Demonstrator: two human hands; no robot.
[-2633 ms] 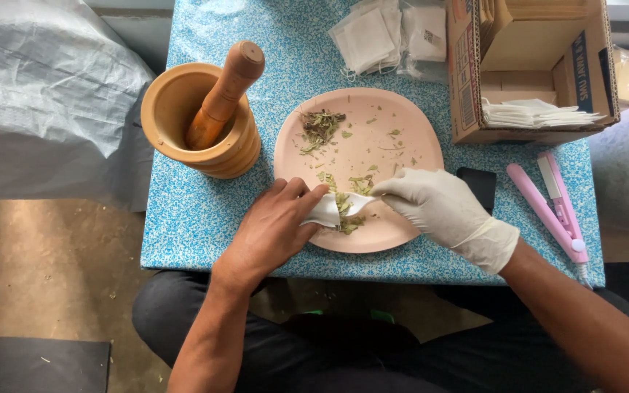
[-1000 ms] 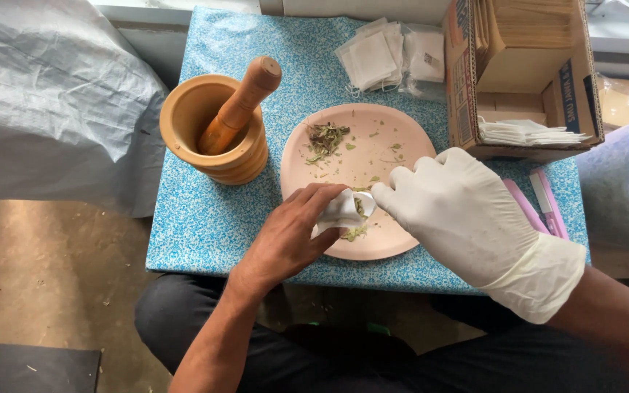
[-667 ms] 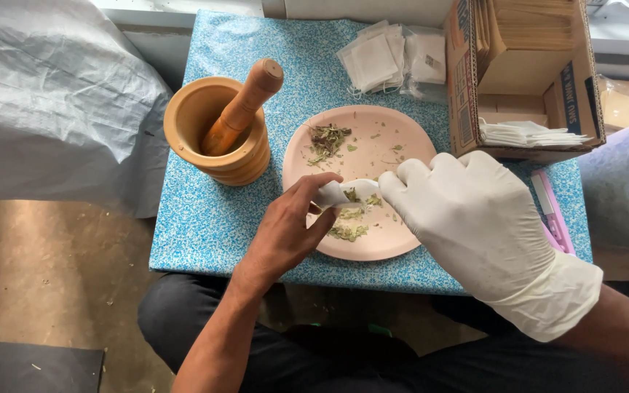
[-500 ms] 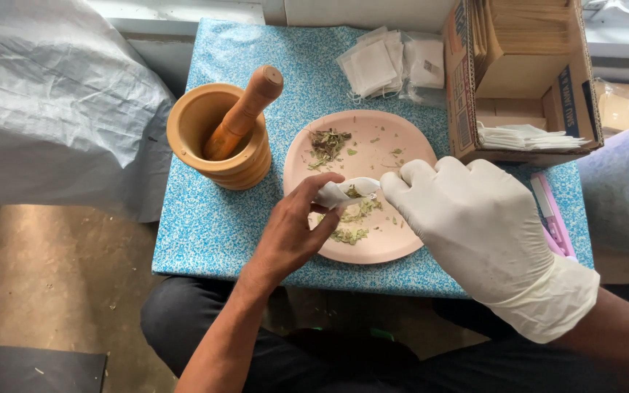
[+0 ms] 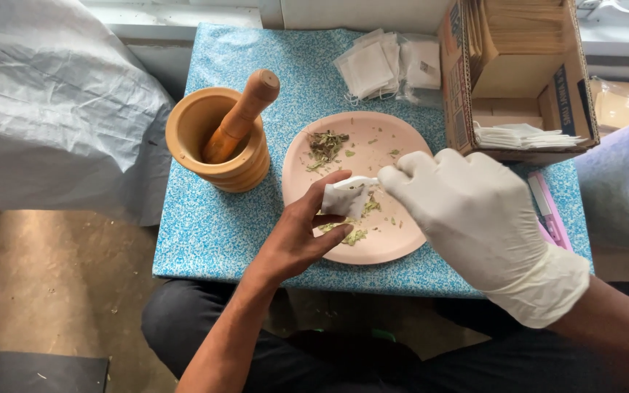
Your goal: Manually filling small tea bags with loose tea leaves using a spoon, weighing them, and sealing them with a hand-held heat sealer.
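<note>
Over a small table [image 5: 212,225] covered in a blue speckled cloth, the person is sitting with knees tucked under the near edge, a crumpled white sheet [image 5: 52,102] lying off to one side and a bare floor showing below. On the table a wooden mortar [image 5: 220,156] is standing with its pestle [image 5: 240,116] leaning up and away, a pink plate [image 5: 387,240] is sitting at the middle with dried green herbs [image 5: 323,145] scattered on it, and an open cardboard box [image 5: 518,80] is resting at the far corner. The bare left hand [image 5: 296,233] is pinching a small white paper sachet [image 5: 343,198] between thumb and fingertips, just above the plate. The gloved right hand [image 5: 475,211] is curling narrow, its fingertips pinching the sachet's upper edge. The sachet is hanging with its mouth pointing up and toward the glove, its long axis running roughly across the plate.
</note>
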